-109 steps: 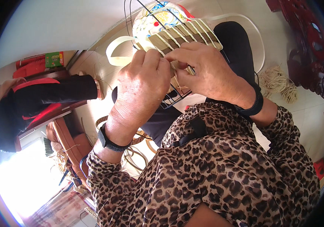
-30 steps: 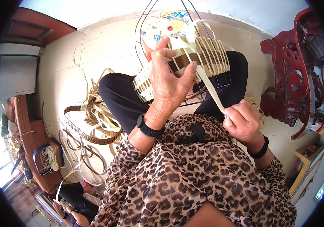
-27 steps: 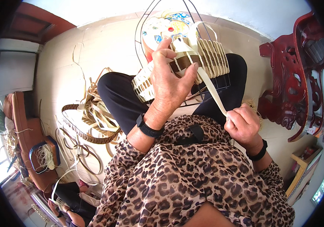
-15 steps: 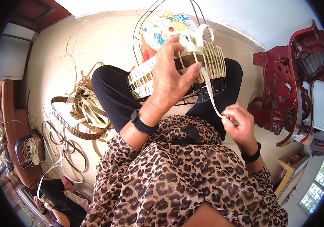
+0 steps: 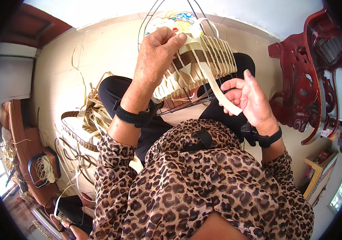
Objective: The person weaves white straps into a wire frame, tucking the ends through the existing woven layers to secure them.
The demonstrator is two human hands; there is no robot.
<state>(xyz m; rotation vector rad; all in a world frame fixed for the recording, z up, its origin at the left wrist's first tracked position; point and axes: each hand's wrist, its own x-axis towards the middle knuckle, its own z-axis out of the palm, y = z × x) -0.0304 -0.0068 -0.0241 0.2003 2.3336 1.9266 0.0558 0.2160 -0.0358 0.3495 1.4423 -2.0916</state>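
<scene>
A black wire-framed basket (image 5: pixel 225 60), woven with pale strips and a brown band, rests tilted between my knees. At its upper edge, my left hand (image 5: pixel 159 54) is closed, thumb against bent fingers, on a pale flat strip. A loose length of pale strip (image 5: pixel 215 87) comes down across the basket's side towards me. Beside its free end is my right hand (image 5: pixel 253 100), palm turned up and fingers spread; the strip lies against the fingers without a visible grip. Part of the basket is hidden behind my left hand.
Left of my knee lies a tangled heap of strips (image 5: pixel 95 114). A carved red wooden chair (image 5: pixel 295 80) stands at right. Behind the basket is a colourful printed surface (image 5: pixel 183 18). At lower left, another person's hands (image 5: pixel 65 222) work with a strip, near a blue-edged tray (image 5: pixel 55 158).
My left hand has moved left and up, its fingers closing at the basket's edge. My right hand has risen and opened from its pinch on the strip. The basket has tilted.
</scene>
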